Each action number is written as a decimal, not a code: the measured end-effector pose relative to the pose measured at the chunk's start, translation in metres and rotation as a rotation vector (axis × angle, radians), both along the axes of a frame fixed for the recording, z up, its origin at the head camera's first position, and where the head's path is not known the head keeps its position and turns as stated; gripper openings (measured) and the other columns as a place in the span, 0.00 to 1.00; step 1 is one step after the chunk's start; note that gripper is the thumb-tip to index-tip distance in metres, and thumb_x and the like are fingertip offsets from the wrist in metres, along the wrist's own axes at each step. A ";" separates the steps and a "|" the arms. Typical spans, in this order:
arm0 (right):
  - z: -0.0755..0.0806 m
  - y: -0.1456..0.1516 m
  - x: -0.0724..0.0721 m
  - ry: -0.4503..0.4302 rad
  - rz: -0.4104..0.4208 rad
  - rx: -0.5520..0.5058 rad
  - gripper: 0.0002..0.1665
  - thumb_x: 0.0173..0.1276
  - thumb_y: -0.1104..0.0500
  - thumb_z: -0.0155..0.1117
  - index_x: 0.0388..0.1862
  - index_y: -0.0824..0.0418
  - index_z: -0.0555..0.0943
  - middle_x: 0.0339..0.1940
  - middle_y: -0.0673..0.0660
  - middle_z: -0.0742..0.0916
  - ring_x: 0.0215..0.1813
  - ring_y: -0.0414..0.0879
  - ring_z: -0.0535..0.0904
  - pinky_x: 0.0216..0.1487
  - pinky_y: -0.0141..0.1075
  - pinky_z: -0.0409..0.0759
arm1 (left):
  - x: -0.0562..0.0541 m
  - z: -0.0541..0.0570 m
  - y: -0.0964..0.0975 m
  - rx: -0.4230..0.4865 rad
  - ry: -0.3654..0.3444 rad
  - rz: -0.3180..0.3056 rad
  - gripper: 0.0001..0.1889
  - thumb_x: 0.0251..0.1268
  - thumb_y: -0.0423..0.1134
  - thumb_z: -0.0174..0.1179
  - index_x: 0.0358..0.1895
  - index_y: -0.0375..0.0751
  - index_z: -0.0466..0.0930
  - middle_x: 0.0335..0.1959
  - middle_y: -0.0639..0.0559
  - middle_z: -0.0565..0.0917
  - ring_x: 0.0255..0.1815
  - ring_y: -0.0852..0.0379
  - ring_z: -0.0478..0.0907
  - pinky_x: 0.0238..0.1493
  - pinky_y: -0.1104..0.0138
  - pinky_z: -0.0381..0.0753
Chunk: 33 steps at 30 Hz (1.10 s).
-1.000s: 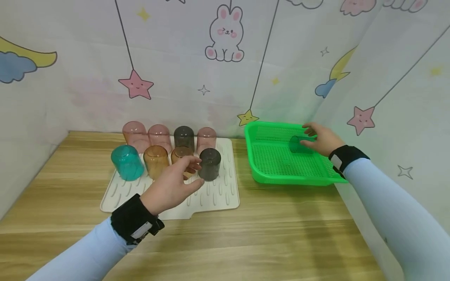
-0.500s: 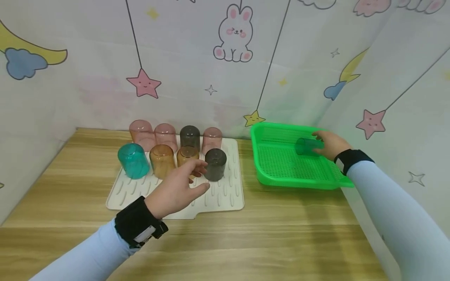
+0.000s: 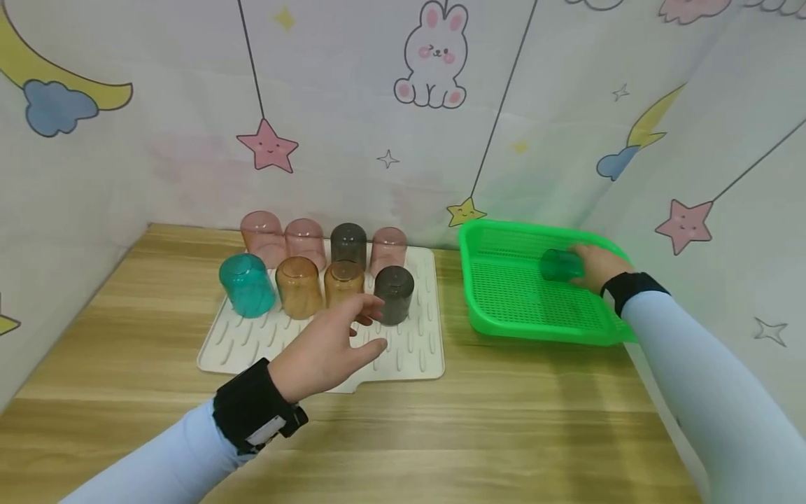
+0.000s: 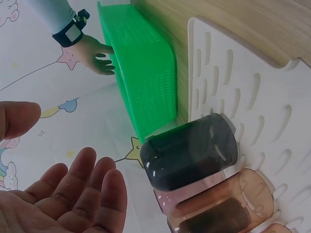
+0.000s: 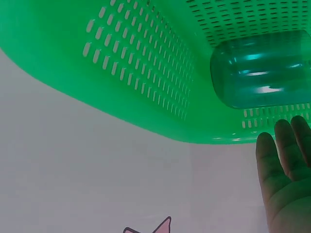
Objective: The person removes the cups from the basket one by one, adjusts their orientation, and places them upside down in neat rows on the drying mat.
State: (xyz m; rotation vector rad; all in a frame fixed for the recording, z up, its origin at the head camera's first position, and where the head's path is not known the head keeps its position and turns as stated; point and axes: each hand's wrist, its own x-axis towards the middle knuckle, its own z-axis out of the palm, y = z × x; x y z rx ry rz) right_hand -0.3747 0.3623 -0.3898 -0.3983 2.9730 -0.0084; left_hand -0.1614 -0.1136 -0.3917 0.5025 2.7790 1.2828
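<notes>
In the green basket lies a teal see-through cup on its side. My right hand reaches over the basket's right side, close to that cup. In the right wrist view its fingers are extended beside the cup, with a gap visible. My left hand hovers over the white drying mat, fingers loosely bent and holding nothing. Nearest to it are a dark grey cup and an amber cup, both upside down.
Other upside-down cups share the mat: a teal one, an amber one, a dark grey one and several pink ones. A patterned cloth wall rises behind the wooden table and along its right side.
My right hand has lowered into the basket toward the teal cup. The whole scene has shifted slightly right in the head view, while my left hand keeps its place over the mat.
</notes>
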 end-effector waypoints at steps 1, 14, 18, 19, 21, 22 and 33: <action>-0.002 0.001 -0.001 -0.002 0.000 0.013 0.45 0.67 0.60 0.71 0.75 0.74 0.60 0.72 0.80 0.68 0.70 0.77 0.65 0.69 0.68 0.67 | 0.000 0.000 0.000 -0.003 -0.002 0.001 0.27 0.69 0.41 0.64 0.68 0.39 0.70 0.59 0.46 0.82 0.60 0.48 0.78 0.61 0.52 0.80; -0.016 0.011 -0.016 -0.043 -0.003 0.061 0.53 0.64 0.58 0.74 0.77 0.75 0.55 0.73 0.80 0.65 0.72 0.78 0.63 0.70 0.70 0.65 | 0.004 0.001 0.003 -0.002 -0.036 0.009 0.26 0.69 0.42 0.64 0.67 0.41 0.72 0.59 0.48 0.82 0.60 0.50 0.79 0.62 0.53 0.80; -0.019 0.011 -0.020 -0.058 -0.003 0.067 0.54 0.63 0.58 0.74 0.78 0.75 0.54 0.74 0.80 0.64 0.71 0.79 0.63 0.69 0.70 0.65 | 0.003 0.001 0.003 -0.007 -0.035 0.015 0.26 0.68 0.43 0.65 0.66 0.42 0.72 0.59 0.48 0.82 0.61 0.50 0.79 0.62 0.53 0.80; -0.020 0.012 -0.021 -0.061 -0.002 0.066 0.54 0.63 0.58 0.74 0.78 0.75 0.53 0.74 0.80 0.64 0.71 0.79 0.63 0.69 0.71 0.66 | 0.003 0.001 0.003 -0.007 -0.036 0.019 0.26 0.68 0.43 0.65 0.66 0.42 0.72 0.59 0.48 0.83 0.61 0.49 0.79 0.62 0.53 0.80; -0.023 0.013 -0.024 -0.068 -0.001 0.066 0.55 0.63 0.57 0.75 0.78 0.75 0.53 0.74 0.80 0.63 0.71 0.80 0.62 0.68 0.71 0.66 | 0.003 0.001 0.003 -0.006 -0.034 0.020 0.26 0.68 0.43 0.65 0.66 0.42 0.72 0.59 0.48 0.83 0.61 0.49 0.79 0.62 0.53 0.80; -0.024 0.014 -0.025 -0.073 -0.004 0.063 0.55 0.63 0.57 0.75 0.78 0.75 0.53 0.74 0.80 0.63 0.71 0.80 0.62 0.68 0.72 0.66 | 0.004 0.001 0.003 -0.007 -0.028 0.017 0.25 0.68 0.42 0.65 0.66 0.42 0.72 0.58 0.48 0.83 0.61 0.50 0.79 0.61 0.53 0.81; -0.025 0.012 -0.024 -0.058 0.005 0.069 0.54 0.62 0.58 0.75 0.77 0.76 0.55 0.72 0.83 0.64 0.71 0.80 0.62 0.67 0.72 0.66 | 0.004 0.000 0.004 -0.007 -0.014 0.012 0.24 0.69 0.42 0.64 0.65 0.42 0.73 0.57 0.49 0.83 0.60 0.51 0.79 0.61 0.54 0.81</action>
